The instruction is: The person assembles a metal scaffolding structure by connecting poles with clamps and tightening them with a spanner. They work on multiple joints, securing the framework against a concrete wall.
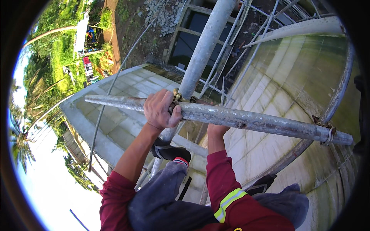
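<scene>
My left hand [160, 109] is wrapped over the top of a horizontal grey scaffold tube [246, 120], right beside the clamp [178, 97] that joins it to an upright tube [200, 54]. My right hand [216, 130] reaches up from below and grips the same horizontal tube; its fingers are hidden behind the pipe. Both sleeves are dark red, the right one with a yellow reflective band [228, 204]. My knees in grey trousers and black shoes [169, 151] show beneath the tube.
A pale tiled wall [277, 96] drops away under me on the right. More scaffold tubes and a second clamp [323, 125] run along it. Far below lie bare ground, a dark window opening [189, 38], trees and small structures at the left.
</scene>
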The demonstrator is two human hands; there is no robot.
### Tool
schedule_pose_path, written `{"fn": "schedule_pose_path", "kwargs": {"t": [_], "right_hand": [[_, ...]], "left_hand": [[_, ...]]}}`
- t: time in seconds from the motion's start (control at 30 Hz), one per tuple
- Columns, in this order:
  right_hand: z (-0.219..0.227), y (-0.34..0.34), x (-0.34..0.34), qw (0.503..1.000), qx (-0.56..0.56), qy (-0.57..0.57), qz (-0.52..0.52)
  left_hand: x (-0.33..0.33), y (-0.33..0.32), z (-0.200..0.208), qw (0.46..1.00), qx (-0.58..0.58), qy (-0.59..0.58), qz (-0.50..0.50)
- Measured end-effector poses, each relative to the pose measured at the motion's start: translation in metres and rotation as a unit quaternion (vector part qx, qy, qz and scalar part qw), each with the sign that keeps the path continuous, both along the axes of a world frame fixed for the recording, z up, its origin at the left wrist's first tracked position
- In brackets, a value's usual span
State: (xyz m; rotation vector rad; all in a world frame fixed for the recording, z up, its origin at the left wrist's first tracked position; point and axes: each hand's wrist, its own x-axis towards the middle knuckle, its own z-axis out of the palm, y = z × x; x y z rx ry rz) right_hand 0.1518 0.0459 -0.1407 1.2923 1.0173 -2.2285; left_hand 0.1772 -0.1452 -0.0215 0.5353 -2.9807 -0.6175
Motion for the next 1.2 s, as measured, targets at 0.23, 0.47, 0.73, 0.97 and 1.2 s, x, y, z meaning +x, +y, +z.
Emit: {"fn": "schedule_pose_path", "kwargs": {"t": [0.23,0.47,0.73,0.97,1.2], "right_hand": [[-0.033,0.01,0.012,0.998,-0.034,0.059,0.017],[-0.044,0.01,-0.026,0.969,0.039,0.131,0.204],[-0.048,-0.086,-0.153,0.752,-0.028,0.305,0.583],[-0.049,-0.07,-0.126,0.785,0.206,0.331,0.482],[-0.059,-0.017,-0.088,0.951,0.091,0.07,0.288]], "left_hand": [[-0.003,0.0,0.001,1.0,-0.009,0.006,-0.003],[0.001,0.002,0.001,1.0,-0.01,0.015,0.01],[-0.004,0.004,0.003,1.0,-0.01,-0.003,0.009],[0.001,0.001,0.004,1.0,-0.006,-0.007,0.007],[0.003,0.002,0.002,1.0,-0.017,-0.008,0.01]]}}
